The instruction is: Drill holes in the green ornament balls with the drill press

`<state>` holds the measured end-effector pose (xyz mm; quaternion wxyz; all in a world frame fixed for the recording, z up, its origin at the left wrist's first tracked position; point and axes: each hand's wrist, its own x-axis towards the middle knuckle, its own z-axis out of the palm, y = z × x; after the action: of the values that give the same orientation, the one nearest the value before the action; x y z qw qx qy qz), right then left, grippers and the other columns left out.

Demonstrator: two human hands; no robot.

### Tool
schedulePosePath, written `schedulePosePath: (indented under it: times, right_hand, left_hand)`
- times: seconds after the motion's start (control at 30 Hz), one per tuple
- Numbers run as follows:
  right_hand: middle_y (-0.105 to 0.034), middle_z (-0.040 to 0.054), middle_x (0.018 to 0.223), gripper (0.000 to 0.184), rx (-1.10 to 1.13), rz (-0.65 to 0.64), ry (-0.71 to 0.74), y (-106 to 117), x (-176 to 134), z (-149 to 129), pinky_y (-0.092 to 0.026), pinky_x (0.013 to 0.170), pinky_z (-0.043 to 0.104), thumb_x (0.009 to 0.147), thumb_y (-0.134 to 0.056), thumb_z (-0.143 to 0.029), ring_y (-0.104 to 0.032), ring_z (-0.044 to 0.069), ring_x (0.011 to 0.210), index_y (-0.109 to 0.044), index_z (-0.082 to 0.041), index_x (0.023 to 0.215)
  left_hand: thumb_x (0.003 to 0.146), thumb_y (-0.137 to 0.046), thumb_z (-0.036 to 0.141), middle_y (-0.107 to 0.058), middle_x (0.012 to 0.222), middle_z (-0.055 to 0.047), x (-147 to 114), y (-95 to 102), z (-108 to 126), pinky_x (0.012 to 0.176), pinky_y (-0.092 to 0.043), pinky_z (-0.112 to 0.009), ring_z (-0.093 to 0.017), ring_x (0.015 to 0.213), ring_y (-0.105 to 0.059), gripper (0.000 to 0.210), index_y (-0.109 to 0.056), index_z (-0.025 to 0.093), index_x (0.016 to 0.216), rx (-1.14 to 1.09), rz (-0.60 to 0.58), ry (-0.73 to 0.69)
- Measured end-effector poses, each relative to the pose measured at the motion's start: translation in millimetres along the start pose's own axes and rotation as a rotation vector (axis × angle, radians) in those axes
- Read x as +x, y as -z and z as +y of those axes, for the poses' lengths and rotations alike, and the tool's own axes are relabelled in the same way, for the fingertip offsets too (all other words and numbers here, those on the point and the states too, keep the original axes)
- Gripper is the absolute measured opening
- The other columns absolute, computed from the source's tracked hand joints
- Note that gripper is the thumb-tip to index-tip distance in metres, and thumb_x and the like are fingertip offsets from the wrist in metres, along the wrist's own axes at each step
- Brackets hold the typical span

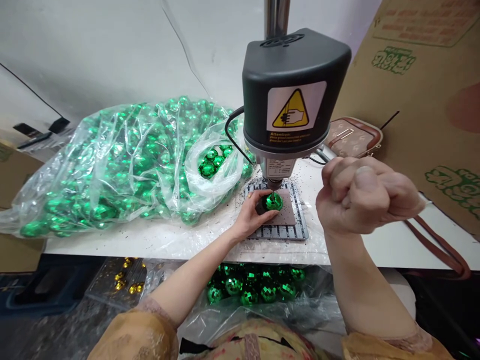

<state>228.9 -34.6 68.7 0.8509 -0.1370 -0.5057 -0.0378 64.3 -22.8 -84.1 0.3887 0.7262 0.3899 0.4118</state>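
Under the drill press (292, 95) on the counter (157, 242) is a mirror ball (275, 204); from it, a plastic bag (221, 187) lies toward ten o'clock, a handbag (348, 134) at two, further balls (269, 293) lower at six.

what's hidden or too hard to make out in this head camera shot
All in the head view:
- Underside of the green ball: hidden by its upper side and the left hand.
- Anything inside the right hand: hidden by its curled fingers.
- Print on the white label: too small.
- Top of the metal column: cut off by the upper edge.

White table (390, 250), pale wall (112, 45)
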Motion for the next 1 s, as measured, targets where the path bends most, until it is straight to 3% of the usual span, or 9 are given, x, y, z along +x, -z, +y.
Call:
schedulePosePath:
  times: [0.3,0.43,0.6,0.73,0.87,1.0]
  right_hand:
    - [-0.022,-0.0075,0.048,0.040,0.011,-0.014,0.014,3.7,-10.3,-1.1,-0.028,0.041,0.021,0.079,-0.049,-0.004,-0.018,0.001,0.039,-0.017,-0.016,0.058]
    - [-0.024,-0.0076,0.047,0.039,-0.014,0.062,-0.143,-11.2,11.1,-9.1,-0.028,0.042,0.021,0.084,-0.048,-0.004,-0.025,0.002,0.040,-0.024,-0.018,0.056]
    - [-0.026,-0.0082,0.043,0.045,-0.114,0.031,-0.345,-25.5,41.3,-13.5,-0.029,0.040,0.024,0.087,-0.054,-0.011,-0.030,0.004,0.037,-0.025,-0.021,0.055]
    - [-0.026,-0.0084,0.042,0.045,-0.114,0.036,-0.387,-28.0,45.6,-12.8,-0.028,0.038,0.024,0.087,-0.054,-0.014,-0.030,0.004,0.037,-0.024,-0.022,0.054]
    - [-0.026,-0.0089,0.044,0.041,-0.087,0.045,-0.377,-26.4,43.0,-11.0,-0.028,0.038,0.026,0.087,-0.054,-0.016,-0.030,0.006,0.037,-0.028,-0.024,0.056]
    - [-0.030,-0.0078,0.050,0.035,-0.054,0.037,-0.397,-20.9,41.3,-8.0,-0.030,0.041,0.029,0.089,-0.054,-0.021,-0.034,0.007,0.040,-0.035,-0.027,0.060]
  left_hand:
    - [0.081,-0.081,0.042,-0.064,0.125,-0.009,-0.9,0.1,1.2,0.105,-0.045,-0.043,-0.027,0.119,-0.059,0.054,-0.059,0.023,0.126,0.014,0.014,-0.009]
    - [0.081,-0.081,0.042,-0.064,0.126,-0.009,-1.5,-0.1,4.5,0.105,-0.045,-0.043,-0.027,0.120,-0.059,0.056,-0.059,0.024,0.129,0.003,0.016,0.009]
    - [0.081,-0.081,0.039,-0.067,0.119,-0.010,-2.0,-2.9,12.9,0.098,-0.051,-0.038,-0.024,0.112,-0.064,0.052,-0.060,0.020,0.124,-0.042,0.075,0.035]
    - [0.083,-0.080,0.037,-0.068,0.112,-0.009,-11.2,1.9,23.1,0.093,-0.054,-0.037,-0.023,0.106,-0.066,0.042,-0.063,0.019,0.116,0.027,0.169,-0.097]
    - [0.086,-0.077,0.031,-0.065,0.117,-0.010,-51.9,23.9,40.3,0.094,-0.055,-0.037,-0.022,0.111,-0.065,0.035,-0.065,0.021,0.118,0.139,0.129,-0.286]
    - [0.088,-0.075,0.027,-0.062,0.125,-0.013,-130.4,53.4,46.7,0.090,-0.058,-0.034,-0.022,0.113,-0.066,0.040,-0.064,0.022,0.125,0.302,-0.026,-0.320]
